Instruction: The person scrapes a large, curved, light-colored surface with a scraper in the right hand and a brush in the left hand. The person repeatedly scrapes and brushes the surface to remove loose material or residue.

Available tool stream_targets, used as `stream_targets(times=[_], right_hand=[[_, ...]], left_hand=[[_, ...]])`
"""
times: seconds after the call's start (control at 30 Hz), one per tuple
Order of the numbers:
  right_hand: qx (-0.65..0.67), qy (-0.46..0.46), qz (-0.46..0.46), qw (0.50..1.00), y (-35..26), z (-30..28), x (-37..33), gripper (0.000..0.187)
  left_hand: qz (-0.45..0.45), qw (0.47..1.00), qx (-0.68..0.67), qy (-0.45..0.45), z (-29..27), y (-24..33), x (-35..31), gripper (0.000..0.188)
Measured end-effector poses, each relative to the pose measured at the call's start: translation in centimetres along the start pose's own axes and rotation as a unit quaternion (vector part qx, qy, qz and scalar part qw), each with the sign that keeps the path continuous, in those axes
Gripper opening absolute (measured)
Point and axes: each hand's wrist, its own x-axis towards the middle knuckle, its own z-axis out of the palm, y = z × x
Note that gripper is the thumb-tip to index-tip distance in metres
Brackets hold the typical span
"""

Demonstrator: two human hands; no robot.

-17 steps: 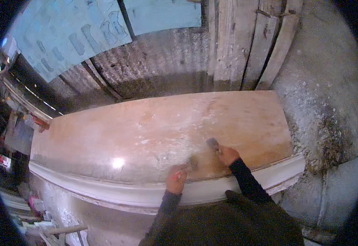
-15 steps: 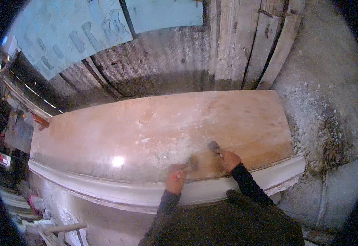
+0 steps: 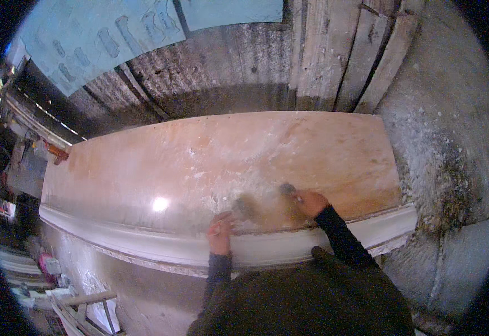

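A long tan tabletop [image 3: 143,162] smeared with white residue stretches before me, with a pale white moulding [image 3: 278,246] along its near edge. My left hand [image 3: 221,234] is closed by that edge around a short brush-like tool, whose dark head [image 3: 245,206] is smeared by motion just above the surface or on it. To its right, my right hand [image 3: 310,203] grips a second short tool with a dark head [image 3: 287,190], tipped toward the far side. Blur hides the exact kind of both tools. White crumbs and smears lie around and left of the tool heads.
Behind the table stand a corrugated sheet wall [image 3: 216,67], blue boards [image 3: 101,45] and upright wooden planks [image 3: 325,56]. An orange object [image 3: 58,153] sits at the left far corner. White-spattered ground [image 3: 434,151] lies to the right; a wooden frame [image 3: 87,298] stands lower left.
My left hand has moved left with its tool, away from the right hand. My right hand has shifted slightly up in the picture, still holding its tool; the whole view has shifted a little too.
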Motion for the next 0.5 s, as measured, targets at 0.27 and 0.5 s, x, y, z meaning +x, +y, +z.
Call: stream_targets(times=[0.27,0.5], right_hand=[[-0.032,-0.005,0.057,0.998,-1.8,3.2,-0.5,0.039],[-0.015,-0.017,0.018,1.0,0.4,3.1,2.3,0.036]], left_hand=[[0.024,0.991,-0.113,0.073,-2.5,1.8,-0.8,0.021],[0.043,0.99,-0.104,0.079,-1.3,3.0,-2.0,0.018]])
